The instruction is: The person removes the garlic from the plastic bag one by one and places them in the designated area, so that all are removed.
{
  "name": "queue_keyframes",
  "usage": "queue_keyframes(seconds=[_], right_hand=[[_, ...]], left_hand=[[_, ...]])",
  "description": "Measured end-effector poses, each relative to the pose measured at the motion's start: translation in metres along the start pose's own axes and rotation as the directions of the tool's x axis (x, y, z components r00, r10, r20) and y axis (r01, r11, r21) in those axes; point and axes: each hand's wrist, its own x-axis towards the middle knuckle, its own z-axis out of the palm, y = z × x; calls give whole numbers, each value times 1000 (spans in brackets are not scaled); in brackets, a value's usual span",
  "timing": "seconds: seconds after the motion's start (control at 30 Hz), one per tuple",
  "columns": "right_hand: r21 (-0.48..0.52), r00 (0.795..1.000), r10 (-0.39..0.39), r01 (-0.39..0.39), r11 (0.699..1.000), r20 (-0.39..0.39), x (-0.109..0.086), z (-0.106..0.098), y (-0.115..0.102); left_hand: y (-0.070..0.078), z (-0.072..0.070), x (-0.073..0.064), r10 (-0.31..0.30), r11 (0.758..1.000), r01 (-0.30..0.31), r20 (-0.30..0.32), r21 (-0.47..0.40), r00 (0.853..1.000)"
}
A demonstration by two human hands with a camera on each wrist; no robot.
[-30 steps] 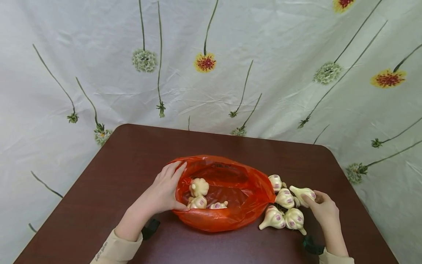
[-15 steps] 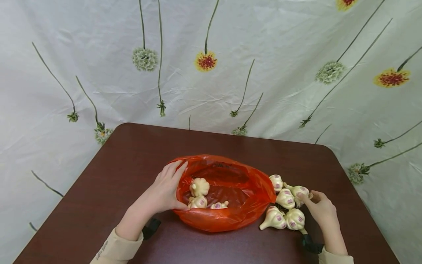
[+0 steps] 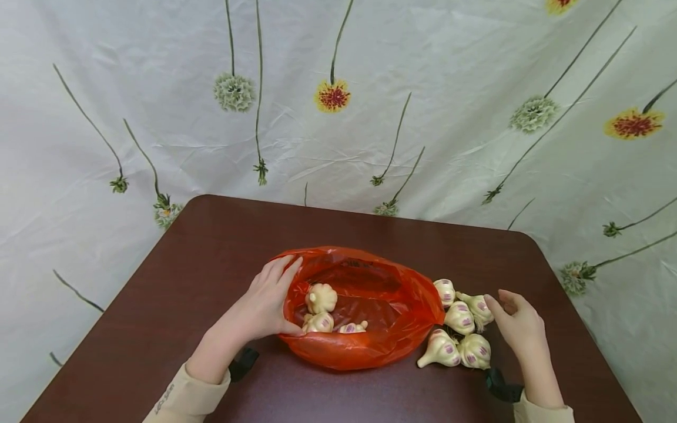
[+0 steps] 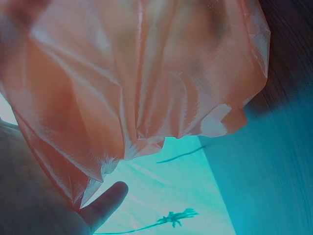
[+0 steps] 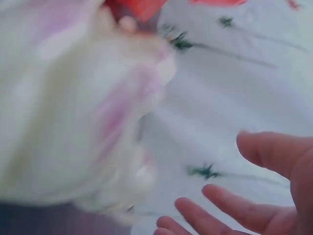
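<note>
A red plastic bag point(image 3: 344, 355) lies with its mouth spread wide in the head view. My left hand point(image 3: 264, 302) holds its left rim, thumb and fingers spread over the edge. Inside the bag sit a garlic bulb point(image 3: 321, 298), another garlic bulb point(image 3: 319, 322) and a partly hidden garlic bulb point(image 3: 353, 328). My right hand point(image 3: 520, 326) is beside the garlic pile, fingers loose and holding nothing. Nearest it is a garlic bulb point(image 3: 479, 309). In the right wrist view, garlic point(image 5: 73, 112) looms large and blurred, apart from the fingers.
Several garlic bulbs point(image 3: 459, 318) cluster against the bag's right end. A dark brown table point(image 3: 174, 294) bears everything. Behind it hangs a pale cloth point(image 3: 296, 53) printed with flowers. A dark wrist camera point(image 3: 502, 388) hangs under the right wrist.
My right hand has let go of a garlic bulb, which now lies in the pile, and has drawn back to the right. The left hand stays on the bag.
</note>
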Motion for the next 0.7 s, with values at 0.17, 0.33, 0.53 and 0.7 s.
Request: queue_keyframes(seconds=[0.17, 0.33, 0.53, 0.7], right_hand=[[85, 992, -38, 49, 995, -123, -10, -6, -23], [181, 982, -101, 130, 975, -163, -15, -11, -49], [281, 963, -209, 251, 926, -171, -21, -7, -79], [323, 934, -338, 358, 876, -117, -24, 5, -100]], left_hand=[[0, 0, 0, 1, 1000, -1, 1, -7, 1000], [0, 0, 0, 14, 1000, -14, -14, -5, 1000], [0, 0, 1, -1, 1000, 1, 2, -8, 1000], [1, 0, 1, -12, 1000, 12, 16, -12, 1000]])
